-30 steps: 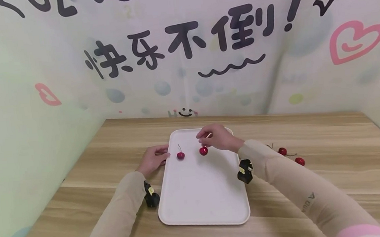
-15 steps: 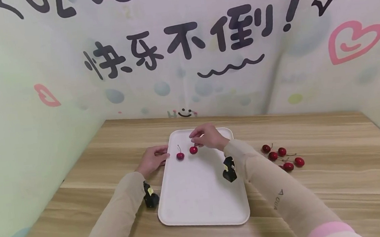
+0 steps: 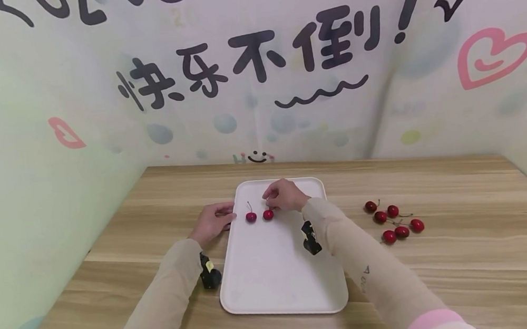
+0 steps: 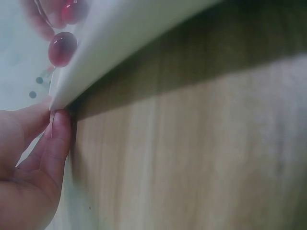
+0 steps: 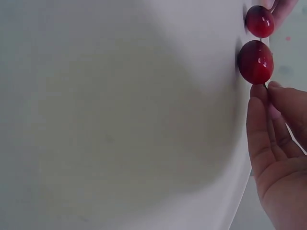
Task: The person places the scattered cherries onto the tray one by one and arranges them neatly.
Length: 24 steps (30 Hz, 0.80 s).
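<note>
A white rectangular tray lies on the wooden table. My left hand pinches its left edge between thumb and fingers, clearly seen in the left wrist view, where the hand meets the tray's rim. Over the tray's far half, my right hand pinches the stem of a red cherry. In the right wrist view that cherry hangs from thumb and fingertips, low at the tray surface. Just left of it sits another cherry, its stem pointing up.
Several loose cherries with stems lie in a cluster on the table, right of the tray. A printed cloth wall rises behind the table. Black wrist cameras sit on both sleeves.
My right hand has moved left with the cherry and then lowered it beside the other one. The cluster at right is now uncovered by the arm. My left hand stays put.
</note>
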Each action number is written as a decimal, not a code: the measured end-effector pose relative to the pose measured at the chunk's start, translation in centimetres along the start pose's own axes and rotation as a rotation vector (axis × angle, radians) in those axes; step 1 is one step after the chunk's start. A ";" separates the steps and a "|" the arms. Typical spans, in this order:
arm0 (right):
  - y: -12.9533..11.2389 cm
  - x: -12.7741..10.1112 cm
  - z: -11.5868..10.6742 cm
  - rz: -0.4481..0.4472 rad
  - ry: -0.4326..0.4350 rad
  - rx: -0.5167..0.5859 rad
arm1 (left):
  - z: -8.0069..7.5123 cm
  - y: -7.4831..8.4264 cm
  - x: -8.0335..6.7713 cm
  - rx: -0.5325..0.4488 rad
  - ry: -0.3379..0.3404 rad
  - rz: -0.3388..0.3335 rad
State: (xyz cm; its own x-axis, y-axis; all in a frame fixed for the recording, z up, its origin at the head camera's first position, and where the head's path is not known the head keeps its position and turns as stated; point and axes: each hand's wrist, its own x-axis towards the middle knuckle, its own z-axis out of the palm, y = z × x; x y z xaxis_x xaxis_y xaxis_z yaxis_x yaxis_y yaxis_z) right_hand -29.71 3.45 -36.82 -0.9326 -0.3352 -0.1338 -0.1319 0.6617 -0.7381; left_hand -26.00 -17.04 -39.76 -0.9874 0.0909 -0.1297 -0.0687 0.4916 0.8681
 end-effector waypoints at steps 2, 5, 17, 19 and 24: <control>0.1 0.1 0.1 0.020 -0.002 -0.010 | 0.0 0.0 0.0 0.008 -0.005 0.006; 0.3 0.2 0.1 0.030 -0.006 -0.028 | -0.1 0.1 0.0 0.008 0.000 -0.005; 0.5 0.4 0.2 0.080 -0.045 0.024 | -0.1 0.1 0.0 0.002 -0.004 0.001; 0.4 0.4 0.2 0.089 -0.050 0.030 | -0.1 0.1 -0.1 0.002 -0.005 -0.003; 0.5 0.3 0.2 0.102 -0.058 0.046 | 0.0 0.2 -0.1 0.007 -0.002 -0.011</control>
State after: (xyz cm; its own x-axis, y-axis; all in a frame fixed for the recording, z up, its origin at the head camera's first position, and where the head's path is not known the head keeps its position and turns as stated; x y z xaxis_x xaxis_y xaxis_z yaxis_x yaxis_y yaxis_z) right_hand -30.03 3.55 -37.32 -0.9192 -0.3066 -0.2469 -0.0206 0.6637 -0.7477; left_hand -25.88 -16.94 -39.54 -0.9863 0.0874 -0.1397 -0.0781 0.4986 0.8633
